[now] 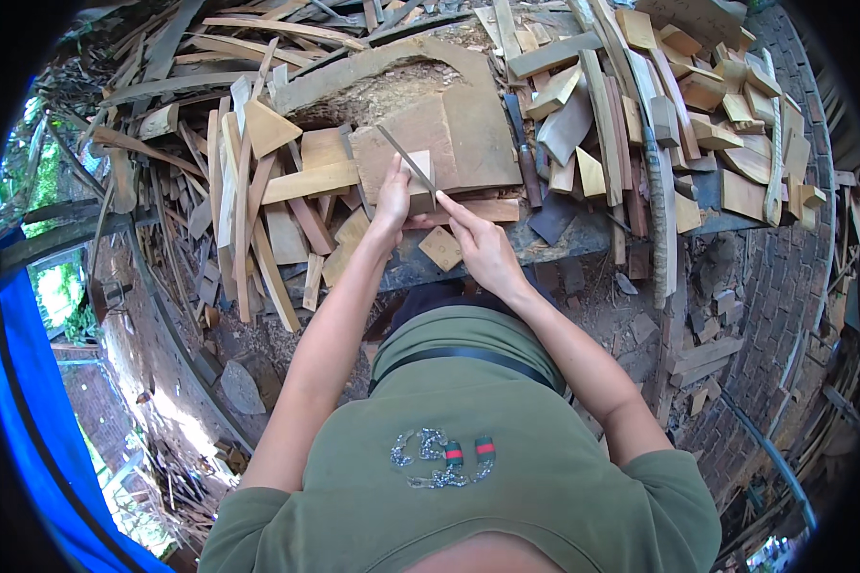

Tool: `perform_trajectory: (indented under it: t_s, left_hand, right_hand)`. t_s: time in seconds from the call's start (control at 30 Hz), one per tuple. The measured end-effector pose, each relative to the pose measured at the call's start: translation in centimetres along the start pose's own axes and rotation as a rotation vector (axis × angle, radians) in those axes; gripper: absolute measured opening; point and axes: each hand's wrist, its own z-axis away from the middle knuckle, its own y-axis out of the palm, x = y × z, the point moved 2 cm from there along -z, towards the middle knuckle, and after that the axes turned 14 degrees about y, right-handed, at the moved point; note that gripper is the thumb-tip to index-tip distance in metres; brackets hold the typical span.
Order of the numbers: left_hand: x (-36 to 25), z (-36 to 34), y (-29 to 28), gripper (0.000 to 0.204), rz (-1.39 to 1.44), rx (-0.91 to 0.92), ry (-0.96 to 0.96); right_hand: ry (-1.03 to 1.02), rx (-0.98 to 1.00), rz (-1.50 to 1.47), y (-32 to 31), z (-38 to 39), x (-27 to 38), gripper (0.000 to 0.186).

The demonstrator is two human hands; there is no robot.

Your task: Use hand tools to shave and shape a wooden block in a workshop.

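Observation:
My left hand [393, 198] is closed on a small pale wooden block [419, 166], holding it against the front of a large flat wooden slab [401, 143]. Across the block's top lies a long, thin, dark grey file-like tool [406, 158], slanting from far left to near right. Its near end meets the fingers of my right hand [485, 250], which are closed, and the part inside the grip is hidden. Just below the hands, a small square wood piece [440, 248] rests at the bench edge. A reddish wood strip [487, 211] lies along the slab's front.
Long wood strips [248, 191] are heaped left of the slab. Many cut blocks [726, 115] pile up at the right. A dark-handled tool [528, 172] lies beside the slab. A long curved pole [655, 210] sticks out past the bench edge. Blue sheeting [29, 401] hangs far left.

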Motion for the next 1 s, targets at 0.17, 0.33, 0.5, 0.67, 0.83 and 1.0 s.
perform_trajectory:
  t_s: [0.17, 0.33, 0.5, 0.67, 0.83, 1.0]
  left_hand:
    - [-0.6, -0.4, 0.3, 0.054, -0.027, 0.033, 0.033]
    - [0.3, -0.8, 0.1, 0.055, -0.010, 0.006, -0.024]
    - [-0.5, -0.6, 0.1, 0.056, 0.001, 0.031, -0.046]
    - [-0.8, -0.5, 0.3, 0.055, -0.033, 0.015, -0.027]
    - [0.7, -1.4, -1.1, 0.054, -0.006, 0.033, -0.098]
    - [-1.1, -0.5, 0.3, 0.054, -0.048, 0.024, -0.028]
  right_hand:
    - [0.060, -0.048, -0.015, 0.8, -5.9, -2.3, 0.040]
    - [0.011, -0.021, -0.017, 0.3, -0.9, -0.6, 0.040]
    - [0.060, 0.024, -0.006, 1.0, -4.6, -0.9, 0.042]
    - [0.151, 0.035, -0.001, 0.7, -3.8, -0.1, 0.041]
    - [0.084, 0.120, -0.033, 0.0, -0.7, 0.4, 0.043]
    - [0.181, 0.021, 0.070, 0.3, -6.6, -0.5, 0.042]
